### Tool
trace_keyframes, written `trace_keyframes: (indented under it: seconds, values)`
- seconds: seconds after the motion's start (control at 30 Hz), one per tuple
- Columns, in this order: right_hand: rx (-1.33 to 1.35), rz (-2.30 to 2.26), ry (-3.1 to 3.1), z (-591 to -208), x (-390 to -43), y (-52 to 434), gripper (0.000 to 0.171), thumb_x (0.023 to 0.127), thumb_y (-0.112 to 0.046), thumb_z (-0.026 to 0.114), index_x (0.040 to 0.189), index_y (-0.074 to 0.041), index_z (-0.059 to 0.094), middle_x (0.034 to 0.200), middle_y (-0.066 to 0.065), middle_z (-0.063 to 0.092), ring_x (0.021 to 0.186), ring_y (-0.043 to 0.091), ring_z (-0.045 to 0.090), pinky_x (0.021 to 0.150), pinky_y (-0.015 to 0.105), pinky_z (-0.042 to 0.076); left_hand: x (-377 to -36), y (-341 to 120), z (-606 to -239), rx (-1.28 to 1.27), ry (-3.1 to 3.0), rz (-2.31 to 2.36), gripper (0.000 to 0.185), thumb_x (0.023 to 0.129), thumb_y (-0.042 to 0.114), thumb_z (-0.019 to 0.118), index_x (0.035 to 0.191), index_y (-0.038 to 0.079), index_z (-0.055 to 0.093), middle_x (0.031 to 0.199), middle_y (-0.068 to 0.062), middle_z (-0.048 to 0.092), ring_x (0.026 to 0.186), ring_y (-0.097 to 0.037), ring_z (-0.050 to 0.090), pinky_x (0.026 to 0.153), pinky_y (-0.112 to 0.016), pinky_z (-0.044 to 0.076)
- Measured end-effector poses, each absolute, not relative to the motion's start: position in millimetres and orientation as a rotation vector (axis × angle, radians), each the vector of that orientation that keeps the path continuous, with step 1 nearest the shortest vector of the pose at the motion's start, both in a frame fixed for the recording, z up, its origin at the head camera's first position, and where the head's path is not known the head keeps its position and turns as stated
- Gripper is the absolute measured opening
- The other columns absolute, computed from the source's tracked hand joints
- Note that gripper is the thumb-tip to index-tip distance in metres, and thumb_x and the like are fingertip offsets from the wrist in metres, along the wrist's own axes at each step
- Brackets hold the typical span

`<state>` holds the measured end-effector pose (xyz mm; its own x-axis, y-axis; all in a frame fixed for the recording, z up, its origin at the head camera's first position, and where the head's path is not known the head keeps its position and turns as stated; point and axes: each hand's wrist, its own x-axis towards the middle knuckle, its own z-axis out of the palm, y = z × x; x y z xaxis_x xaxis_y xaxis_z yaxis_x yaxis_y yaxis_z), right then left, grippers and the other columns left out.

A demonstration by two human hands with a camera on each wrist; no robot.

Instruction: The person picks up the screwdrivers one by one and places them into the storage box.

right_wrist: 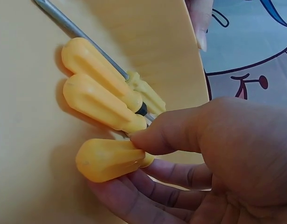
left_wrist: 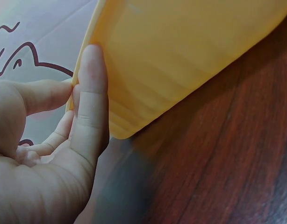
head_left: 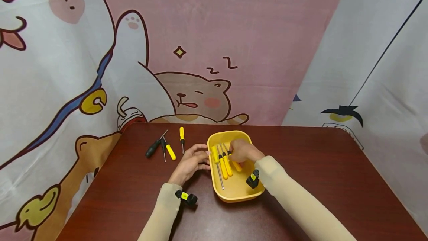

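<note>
A yellow tray (head_left: 238,188) sits mid-table with several yellow-handled screwdrivers (head_left: 223,163) lying in it. My right hand (head_left: 241,151) reaches into the tray. In the right wrist view, this right hand (right_wrist: 134,161) pinches the handle of one yellow screwdriver (right_wrist: 104,161) between thumb and fingers, just beside two other handles (right_wrist: 99,102) on the tray floor (right_wrist: 22,140). My left hand (head_left: 193,159) is at the tray's left side. In the left wrist view, the left hand (left_wrist: 82,116) has straight fingers (left_wrist: 91,93) lying against the tray's outer wall (left_wrist: 181,51).
On the dark wooden table (head_left: 317,166), left of the tray, lie a black-handled screwdriver (head_left: 153,148), a yellow-handled one (head_left: 170,152) and a smaller yellow one (head_left: 182,134). A cartoon-printed curtain (head_left: 214,47) hangs right behind the table.
</note>
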<state>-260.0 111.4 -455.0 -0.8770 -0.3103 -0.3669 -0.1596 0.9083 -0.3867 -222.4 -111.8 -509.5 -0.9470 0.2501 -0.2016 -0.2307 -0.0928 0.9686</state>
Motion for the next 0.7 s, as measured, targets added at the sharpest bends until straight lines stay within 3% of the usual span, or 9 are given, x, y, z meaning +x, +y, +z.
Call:
trace_keyframes:
  seconds: [0.2, 0.47, 0.7]
  values:
    - [-0.353, -0.487, 2.636, -456.7, -260.5, 109.7, 0.016, 0.089, -0.016, 0.074, 0.092, -0.008, 0.061, 0.074, 0.007, 0.063, 0.056, 0.02, 0.067, 0.048, 0.022, 0.048, -223.3, -112.1, -509.7, 0.011, 1.845, 2.12, 0.042, 0.1, 0.017, 0.067, 0.137, 0.006, 0.051, 0.102, -0.011, 0.069, 0.08, -0.019, 0.068, 0.071, -0.034, 0.064]
    - [-0.304, -0.562, 2.587, -456.4, -259.9, 107.2, 0.016, 0.091, -0.015, 0.073, 0.094, -0.006, 0.06, 0.077, 0.008, 0.062, 0.059, 0.022, 0.068, 0.059, 0.031, 0.06, -222.0, -112.2, -509.7, 0.002, 1.85, 2.116, 0.043, 0.1, 0.017, 0.068, 0.138, 0.005, 0.051, 0.103, -0.012, 0.069, 0.081, -0.019, 0.068, 0.07, -0.034, 0.064]
    - [-0.277, -0.598, 2.564, -456.1, -259.2, 106.0, 0.015, 0.092, -0.014, 0.072, 0.089, -0.005, 0.06, 0.075, 0.008, 0.06, 0.058, 0.022, 0.068, 0.059, 0.032, 0.061, -221.5, -112.4, -507.7, 0.001, 1.842, 2.12, 0.043, 0.1, 0.016, 0.067, 0.138, 0.004, 0.05, 0.103, -0.012, 0.069, 0.081, -0.019, 0.068, 0.07, -0.034, 0.064]
